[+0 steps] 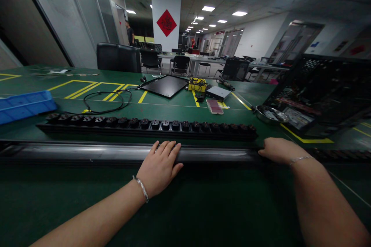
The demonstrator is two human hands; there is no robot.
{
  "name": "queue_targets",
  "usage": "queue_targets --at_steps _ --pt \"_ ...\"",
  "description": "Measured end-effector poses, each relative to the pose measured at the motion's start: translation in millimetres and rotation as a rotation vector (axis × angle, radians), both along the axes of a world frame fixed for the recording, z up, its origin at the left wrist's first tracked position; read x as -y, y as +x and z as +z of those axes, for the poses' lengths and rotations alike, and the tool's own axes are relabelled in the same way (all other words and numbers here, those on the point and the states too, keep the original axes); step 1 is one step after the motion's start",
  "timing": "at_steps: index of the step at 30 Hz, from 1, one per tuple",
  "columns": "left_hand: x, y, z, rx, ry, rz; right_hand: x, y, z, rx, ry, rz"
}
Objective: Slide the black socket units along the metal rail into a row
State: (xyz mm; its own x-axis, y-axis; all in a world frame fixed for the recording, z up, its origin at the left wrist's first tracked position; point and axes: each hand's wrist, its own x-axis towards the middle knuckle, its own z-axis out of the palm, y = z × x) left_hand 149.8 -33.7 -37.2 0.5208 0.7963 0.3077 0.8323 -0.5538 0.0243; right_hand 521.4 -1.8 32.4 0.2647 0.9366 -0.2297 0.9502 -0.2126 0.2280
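A long, dark metal channel [116,153] with a shiny inner face lies across the green table in front of me. My left hand [159,170] rests flat on the middle of it, fingers stretched out over its far edge. Toward its right part, my right hand [278,149] is closed, fingers curled down at the channel; whatever they grip is hidden. Just behind the channel, and parallel to it, lies a long black strip of power sockets [155,124]. Neither hand touches that strip.
A blue plastic bin [26,106] is at the left, near a looped black cable [107,102]. Farther back lie a black panel [166,86], a yellow box [197,84] and a grey box [218,93]. A metal bowl [271,114] and an open computer case [313,96] stand right.
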Motion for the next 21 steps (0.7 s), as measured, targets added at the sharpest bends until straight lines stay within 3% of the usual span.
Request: queue_targets --at_steps 8,15,21 --pt "1 0 1.6 0.002 0.005 0.008 10 -57 7.1 -0.019 -0.071 0.144" --pt "1 0 0.1 -0.001 0.01 0.009 23 -108 2.1 -0.091 0.048 0.307" --pt "1 0 -0.2 0.004 0.028 0.004 29 -121 -0.1 -0.097 0.108 0.284"
